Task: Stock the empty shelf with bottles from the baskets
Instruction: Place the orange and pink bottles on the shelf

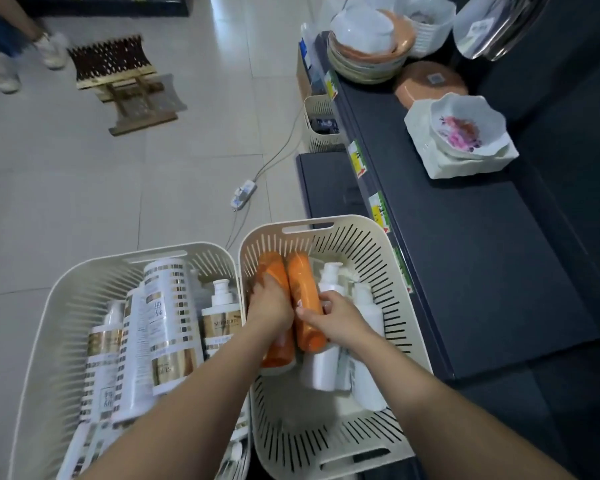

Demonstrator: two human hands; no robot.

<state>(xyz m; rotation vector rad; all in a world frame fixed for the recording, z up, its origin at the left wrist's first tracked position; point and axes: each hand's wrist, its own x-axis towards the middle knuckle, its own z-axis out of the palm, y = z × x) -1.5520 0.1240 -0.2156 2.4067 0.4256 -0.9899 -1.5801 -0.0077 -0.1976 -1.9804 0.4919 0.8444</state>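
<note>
The dark shelf (465, 271) on the right is bare along its near stretch, with no bottle on it yet; only bowls (459, 129) stand at its far end. So the stocking looks to be at its very start. The left basket (66, 341) on the floor is packed with white-and-gold bottles (168, 306), none of them being handled. The right basket (361, 244), touching it and just beside the shelf, holds two orange bottles and several white pump bottles (329, 282), all lying down. Both hands are down inside this right basket, close together. The left hand (269, 310) grips the left orange bottle (274, 268), and the right hand (338, 318) is curled round the right orange bottle (303, 282), thumb on its side. Neither bottle is clearly lifted. Almost everything is left to do, judging by this, with both baskets to be emptied. Much is hard to read: the left forearm and the frame edge cover the near end of the left basket, so its count is unknown. The picture is smeared there, the labels are illegible, and the palms hide the fingertips.
</note>
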